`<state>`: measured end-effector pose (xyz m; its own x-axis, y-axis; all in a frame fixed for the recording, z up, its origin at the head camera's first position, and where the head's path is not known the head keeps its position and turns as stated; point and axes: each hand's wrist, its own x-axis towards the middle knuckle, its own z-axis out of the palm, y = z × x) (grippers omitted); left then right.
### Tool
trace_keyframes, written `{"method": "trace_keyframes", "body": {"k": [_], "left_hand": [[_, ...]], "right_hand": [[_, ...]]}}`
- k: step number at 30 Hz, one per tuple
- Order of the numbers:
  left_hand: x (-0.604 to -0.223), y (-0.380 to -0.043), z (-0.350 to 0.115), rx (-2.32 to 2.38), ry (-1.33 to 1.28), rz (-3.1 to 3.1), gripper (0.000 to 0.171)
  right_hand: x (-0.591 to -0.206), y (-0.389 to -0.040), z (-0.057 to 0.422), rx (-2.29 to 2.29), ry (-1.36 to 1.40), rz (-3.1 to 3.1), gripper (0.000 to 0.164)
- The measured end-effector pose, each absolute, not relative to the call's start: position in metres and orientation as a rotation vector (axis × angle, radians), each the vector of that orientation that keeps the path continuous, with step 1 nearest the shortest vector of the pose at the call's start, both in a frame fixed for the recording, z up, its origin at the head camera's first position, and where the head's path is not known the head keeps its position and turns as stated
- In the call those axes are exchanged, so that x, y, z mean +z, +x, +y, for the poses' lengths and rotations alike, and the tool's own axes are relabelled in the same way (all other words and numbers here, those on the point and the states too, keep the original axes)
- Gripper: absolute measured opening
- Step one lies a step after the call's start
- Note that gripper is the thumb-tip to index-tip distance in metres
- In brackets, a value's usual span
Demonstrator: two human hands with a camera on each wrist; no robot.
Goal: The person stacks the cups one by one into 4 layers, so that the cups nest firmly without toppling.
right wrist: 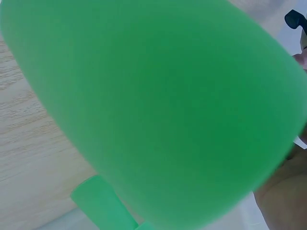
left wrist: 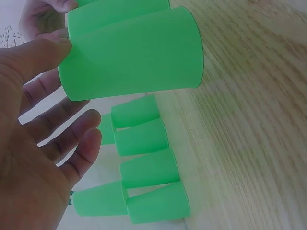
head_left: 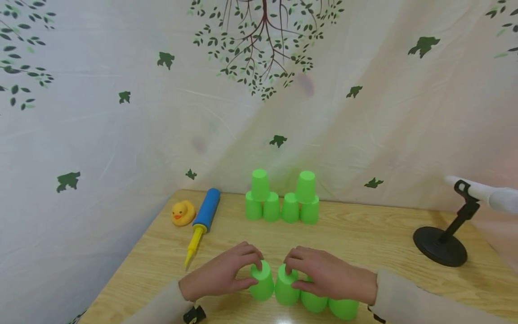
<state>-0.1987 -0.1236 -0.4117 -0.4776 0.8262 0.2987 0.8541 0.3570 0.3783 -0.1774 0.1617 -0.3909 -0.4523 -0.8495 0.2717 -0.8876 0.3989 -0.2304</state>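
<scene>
Four-finger-and-thumb grips meet a row of upside-down green cups near the table's front. My left hand (head_left: 228, 272) holds the leftmost cup (head_left: 263, 287) near its top, the thumb on the near side. In the left wrist view the thumb presses the edge of this cup (left wrist: 134, 57), and the lower fingers stay off it. Beside it my right hand (head_left: 325, 273) grips the second cup (head_left: 285, 290) by its upper part. Two more cups, a third (head_left: 313, 301) and a fourth (head_left: 344, 309), stand partly under the right hand. The near cup (right wrist: 158, 105) fills most of the right wrist view.
At the back stand two small green pyramids, a left one (head_left: 271, 208) and a right one (head_left: 306, 186), each with one cup atop two. A yellow rubber duck (head_left: 183, 213) and a blue-and-yellow hand pump (head_left: 207, 210) lie left. A black stand (head_left: 440, 245) holds a white object (head_left: 499, 197) right.
</scene>
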Motion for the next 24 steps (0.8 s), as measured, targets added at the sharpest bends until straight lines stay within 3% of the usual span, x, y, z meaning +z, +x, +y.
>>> {"method": "trace_keyframes", "body": {"k": [24], "left_hand": [[-0.375, -0.225, -0.128, -0.711, -1.390, -2.393, 0.019]], "right_hand": [[-0.362, -0.198, 0.185, 0.544, 1.316, -2.372, 0.026]]}}
